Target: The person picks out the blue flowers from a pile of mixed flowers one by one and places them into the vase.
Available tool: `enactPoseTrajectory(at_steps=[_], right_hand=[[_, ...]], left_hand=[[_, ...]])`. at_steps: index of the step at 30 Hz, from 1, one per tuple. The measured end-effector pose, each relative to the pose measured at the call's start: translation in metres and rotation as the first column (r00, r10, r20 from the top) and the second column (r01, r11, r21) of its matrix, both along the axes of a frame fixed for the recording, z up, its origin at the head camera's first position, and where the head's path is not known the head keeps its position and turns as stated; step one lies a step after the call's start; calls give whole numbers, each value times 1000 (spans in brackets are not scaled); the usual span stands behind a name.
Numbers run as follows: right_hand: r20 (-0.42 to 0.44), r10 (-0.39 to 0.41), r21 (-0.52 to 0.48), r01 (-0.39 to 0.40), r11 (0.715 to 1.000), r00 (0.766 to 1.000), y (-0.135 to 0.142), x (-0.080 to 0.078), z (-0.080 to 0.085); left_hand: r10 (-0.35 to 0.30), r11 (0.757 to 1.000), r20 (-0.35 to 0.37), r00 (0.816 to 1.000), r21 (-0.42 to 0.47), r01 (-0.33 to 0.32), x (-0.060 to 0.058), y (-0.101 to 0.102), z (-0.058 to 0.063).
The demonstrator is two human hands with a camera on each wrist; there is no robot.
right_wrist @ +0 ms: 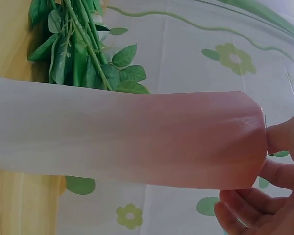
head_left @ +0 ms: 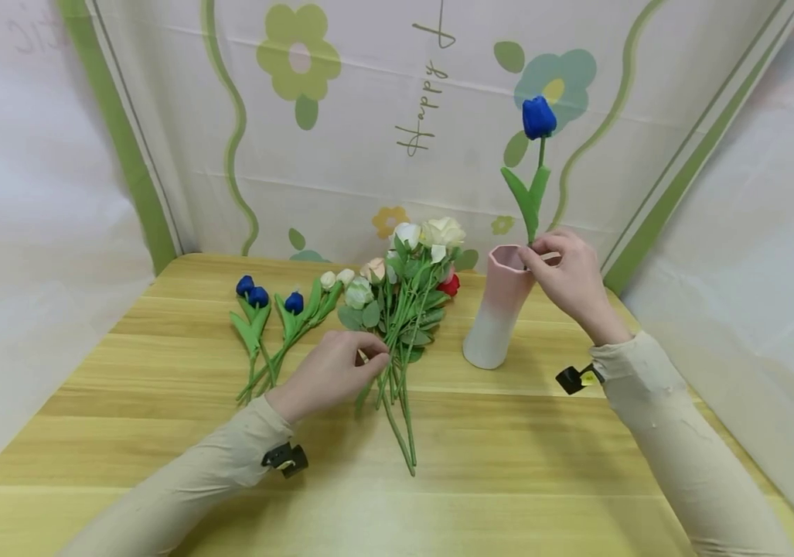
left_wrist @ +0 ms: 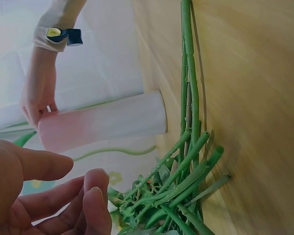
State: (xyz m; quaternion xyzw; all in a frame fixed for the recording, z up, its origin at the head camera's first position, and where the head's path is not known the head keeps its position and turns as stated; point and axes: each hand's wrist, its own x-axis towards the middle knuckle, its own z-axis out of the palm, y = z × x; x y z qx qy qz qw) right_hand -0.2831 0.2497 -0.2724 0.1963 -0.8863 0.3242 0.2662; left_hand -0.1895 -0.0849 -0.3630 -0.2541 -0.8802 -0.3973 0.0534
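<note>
My right hand [head_left: 572, 278] pinches the stem of a blue artificial tulip [head_left: 539, 118] at the rim of a pink-and-white vase [head_left: 495, 321]. The flower stands nearly upright above the vase mouth, and its lower stem end is hidden by the fingers and rim. In the right wrist view, fingertips [right_wrist: 276, 137] sit right at the pink end of the vase. My left hand [head_left: 330, 371] hovers by the stems of a mixed bunch of roses [head_left: 403, 309], its fingers loosely bent. The left wrist view shows a gap between thumb and fingertips [left_wrist: 95, 181], with nothing held.
Left of the bunch, more blue tulips [head_left: 257, 296] and white buds [head_left: 336, 278] lie on the wooden table [head_left: 160, 371]. Bare green stems [head_left: 403, 433] reach toward the front. A flower-printed curtain [head_left: 369, 116] hangs close behind the table's back edge.
</note>
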Motion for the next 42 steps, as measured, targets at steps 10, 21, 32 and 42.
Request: enactPoseTrajectory(at_steps=[10,21,32,42], right_hand=[[303,-3,-125,43,991,953,6,5,-16],[305,-36,-114,74,991,952,6,7,-20],[289,-19,-216,85,973,957,7,8,-21],[318,-7,-207,77,975,948,7,8,-20]], left_hand=[[-8,1000,67,998,-24,9,-5,-14,12],[-78,980,76,994,-177,90,-18,-37,26],[189,910,24,982,-380,-165,-34,-113,67],[250,865,209,945,-487,-121,-53,-148,40]])
